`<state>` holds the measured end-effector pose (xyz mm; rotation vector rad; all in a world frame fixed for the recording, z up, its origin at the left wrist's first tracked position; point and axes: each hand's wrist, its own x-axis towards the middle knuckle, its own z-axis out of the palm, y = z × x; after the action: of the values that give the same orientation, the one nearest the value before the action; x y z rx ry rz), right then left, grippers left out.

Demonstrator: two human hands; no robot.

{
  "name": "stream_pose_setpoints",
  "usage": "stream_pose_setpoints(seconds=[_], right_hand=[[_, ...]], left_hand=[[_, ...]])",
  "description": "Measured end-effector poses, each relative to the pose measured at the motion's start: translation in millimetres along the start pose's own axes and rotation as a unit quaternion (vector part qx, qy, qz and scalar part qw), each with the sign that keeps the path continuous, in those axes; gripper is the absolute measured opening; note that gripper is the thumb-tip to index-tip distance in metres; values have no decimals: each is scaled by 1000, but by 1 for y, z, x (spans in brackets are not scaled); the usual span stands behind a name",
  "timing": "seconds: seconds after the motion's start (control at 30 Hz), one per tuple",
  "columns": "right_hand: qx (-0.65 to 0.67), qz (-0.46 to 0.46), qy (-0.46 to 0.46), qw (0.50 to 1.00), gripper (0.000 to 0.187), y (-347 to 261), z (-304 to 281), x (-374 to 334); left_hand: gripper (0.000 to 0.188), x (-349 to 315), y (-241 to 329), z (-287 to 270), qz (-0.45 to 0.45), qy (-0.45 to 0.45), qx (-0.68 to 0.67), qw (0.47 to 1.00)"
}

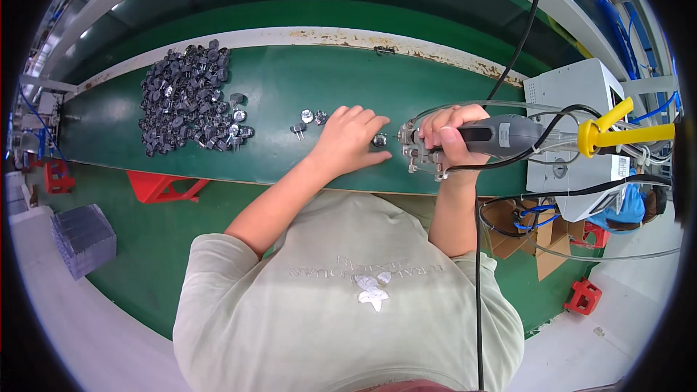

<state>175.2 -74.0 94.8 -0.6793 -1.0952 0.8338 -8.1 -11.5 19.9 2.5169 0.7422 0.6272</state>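
My left hand (350,141) rests on the green workbench (276,87), thumb and forefinger spread around a small dark part with a shiny metal face (379,140). A gap shows between the fingertips and the part. My right hand (457,138) is wrapped round a grey handheld electric screwdriver (508,136), lying nearly level with its tip towards the left hand. Clear plastic fittings (415,152) and a clear tube surround the tip. Beside my left wrist lie three similar loose parts (307,115), some with pins showing.
A large pile of dark parts (185,98) covers the bench's left side. A white machine (573,101) stands right, with a yellow bracket (610,131) in front. Black cables (519,51) cross the right side. Below are a cardboard box (552,247) and red stools (163,185).
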Motion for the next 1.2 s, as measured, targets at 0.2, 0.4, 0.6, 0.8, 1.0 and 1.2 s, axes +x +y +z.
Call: stream_pose_setpoints(seconds=[0.2, 0.4, 0.6, 0.8, 1.0, 1.2], right_hand=[[8, 7, -2, 1000, 25, 0, 1, -5], [-5, 10, 1, 1000, 25, 3, 3, -6], [-9, 3, 9, 1000, 25, 6, -1, -7], [-18, 5, 11, 1000, 26, 10, -1, -8], [-18, 19, 10, 1000, 26, 11, -1, -9], [-69, 33, 8, 997, 22, 15, 3, -13]], left_hand=[[31, -4, -7, 1, 21, -15, -40, 999], [39, -3, -11, 20, 27, 18, -140, 990], [52, -4, -14, 20, 13, 3, -161, 987], [53, -4, -15, 19, 12, 2, -165, 986], [53, -5, -16, 20, 6, -1, -170, 985], [50, -6, -14, 20, 2, -3, -180, 984]])
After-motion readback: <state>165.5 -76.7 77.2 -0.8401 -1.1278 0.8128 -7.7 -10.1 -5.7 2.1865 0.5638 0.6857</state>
